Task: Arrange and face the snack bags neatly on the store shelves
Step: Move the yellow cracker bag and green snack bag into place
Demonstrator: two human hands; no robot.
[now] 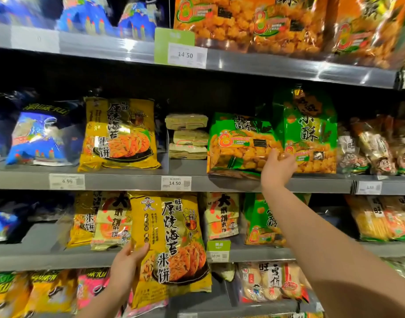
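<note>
We face grey store shelves [242, 182] stocked with snack bags. Our left hand [125, 265] grips the left edge of a yellow rice cracker bag [171, 246], thumb across its front, holding it upright in front of the lower shelf; its face shows a cartoon boy, large black Chinese lettering and round orange crackers. A matching yellow bag [120, 134] leans back on the middle shelf, with a blue bag [38, 138] to its left. Our right hand [278, 167] reaches up to that middle shelf, fingers closed on the lower corner where two green bags meet: a tilted green bag [240, 143] printed with a large "8" and golden puffs, and an upright green bag [311, 134] just beside it; we cannot tell which one the fingers pinch. Between the yellow and green bags sits a stack of flat pale packs [187, 136]. The price tags on the rails read 14.50 [176, 183], 4.99 [67, 181] and 10.90 [216, 255]. Orange bags [254, 21] with the same "8" fill the top shelf.
</note>
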